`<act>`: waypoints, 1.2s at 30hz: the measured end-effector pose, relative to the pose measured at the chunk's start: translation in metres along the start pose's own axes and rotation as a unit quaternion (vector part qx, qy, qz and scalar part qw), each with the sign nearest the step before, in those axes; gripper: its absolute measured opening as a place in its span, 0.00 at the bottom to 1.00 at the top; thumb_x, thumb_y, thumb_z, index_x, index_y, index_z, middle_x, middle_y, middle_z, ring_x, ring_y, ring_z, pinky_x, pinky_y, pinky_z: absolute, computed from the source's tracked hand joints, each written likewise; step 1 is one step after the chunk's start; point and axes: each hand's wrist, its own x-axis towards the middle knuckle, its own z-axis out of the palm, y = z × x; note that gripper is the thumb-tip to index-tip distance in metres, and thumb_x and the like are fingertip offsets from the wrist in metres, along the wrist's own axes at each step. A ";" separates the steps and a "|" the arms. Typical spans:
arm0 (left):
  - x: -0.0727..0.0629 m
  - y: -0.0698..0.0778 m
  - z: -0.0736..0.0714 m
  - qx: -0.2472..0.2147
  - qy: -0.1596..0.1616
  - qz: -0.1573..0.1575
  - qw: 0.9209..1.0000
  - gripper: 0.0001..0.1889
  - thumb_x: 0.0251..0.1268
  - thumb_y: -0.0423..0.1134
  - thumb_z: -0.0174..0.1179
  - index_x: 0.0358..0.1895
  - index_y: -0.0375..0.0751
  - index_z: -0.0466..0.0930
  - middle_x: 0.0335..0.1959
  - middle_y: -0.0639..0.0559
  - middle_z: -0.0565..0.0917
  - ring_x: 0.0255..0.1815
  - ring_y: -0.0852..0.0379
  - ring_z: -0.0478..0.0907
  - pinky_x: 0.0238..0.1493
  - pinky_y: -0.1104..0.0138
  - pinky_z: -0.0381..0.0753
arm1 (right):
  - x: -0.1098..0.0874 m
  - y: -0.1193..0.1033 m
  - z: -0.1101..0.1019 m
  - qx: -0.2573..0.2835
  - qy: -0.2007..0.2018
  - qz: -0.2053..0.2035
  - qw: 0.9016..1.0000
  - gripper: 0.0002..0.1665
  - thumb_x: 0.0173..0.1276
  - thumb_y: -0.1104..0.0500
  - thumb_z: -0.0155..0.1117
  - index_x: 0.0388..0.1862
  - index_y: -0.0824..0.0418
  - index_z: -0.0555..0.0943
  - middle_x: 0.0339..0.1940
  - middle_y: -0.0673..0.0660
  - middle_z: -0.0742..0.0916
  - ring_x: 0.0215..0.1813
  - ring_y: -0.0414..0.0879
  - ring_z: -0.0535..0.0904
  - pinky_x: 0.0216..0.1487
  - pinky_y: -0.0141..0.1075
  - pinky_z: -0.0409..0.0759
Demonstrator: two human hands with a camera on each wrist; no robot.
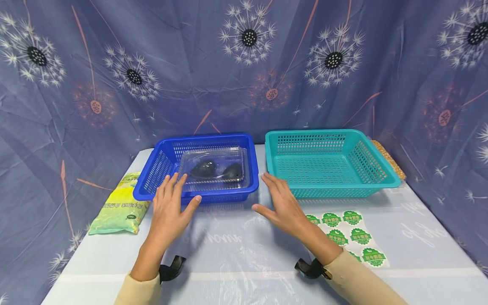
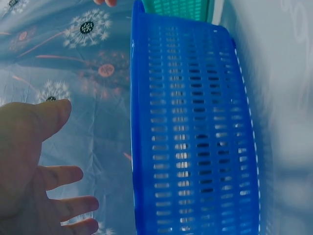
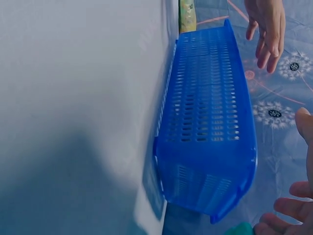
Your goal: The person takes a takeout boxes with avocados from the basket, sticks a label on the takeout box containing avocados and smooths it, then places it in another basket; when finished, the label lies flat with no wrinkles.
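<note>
My left hand hovers near the front left of the blue basket, fingers spread and holding nothing. In the left wrist view its thumb and fingers are extended beside the basket's rim. Inside the blue basket lies a clear plastic clamshell box with two dark, rounded objects in or under it. My right hand, also bare with fingers extended, is in front of the gap between the blue basket and the teal basket, its fingertips overlapping the teal basket's left corner in the head view.
A yellow-green printed bag lies left of the blue basket. On the right of the white-covered table is a sheet of green round stickers. A woven tan item shows behind the teal basket. A dandelion-patterned curtain hangs behind.
</note>
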 end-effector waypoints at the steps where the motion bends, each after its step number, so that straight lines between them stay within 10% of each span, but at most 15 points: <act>1: 0.001 -0.001 -0.001 -0.002 0.003 -0.001 1.000 0.36 0.64 0.55 0.56 0.71 0.42 0.58 0.73 0.36 0.57 0.75 0.37 0.46 0.66 0.36 0.46 | 0.000 0.000 0.001 0.006 -0.001 0.004 1.000 0.48 0.59 0.44 0.66 0.72 0.62 0.59 0.71 0.62 0.67 0.70 0.58 0.64 0.68 0.57 0.63; 19: 0.022 -0.027 -0.009 -0.022 0.024 -0.001 0.999 0.33 0.63 0.47 0.58 0.68 0.36 0.61 0.69 0.33 0.62 0.70 0.33 0.55 0.65 0.37 0.52 | 0.014 -0.007 0.020 0.073 -0.022 0.079 0.994 0.46 0.64 0.42 0.60 0.74 0.61 0.55 0.75 0.58 0.62 0.75 0.56 0.57 0.68 0.59 0.61; 36: 0.053 -0.054 -0.017 -0.043 -0.119 -0.043 0.991 0.37 0.66 0.56 0.53 0.74 0.44 0.52 0.73 0.34 0.56 0.73 0.33 0.51 0.65 0.35 0.53 | 0.029 -0.005 0.035 0.094 -0.037 0.124 0.987 0.50 0.65 0.40 0.58 0.75 0.63 0.51 0.77 0.58 0.56 0.77 0.58 0.52 0.71 0.58 0.57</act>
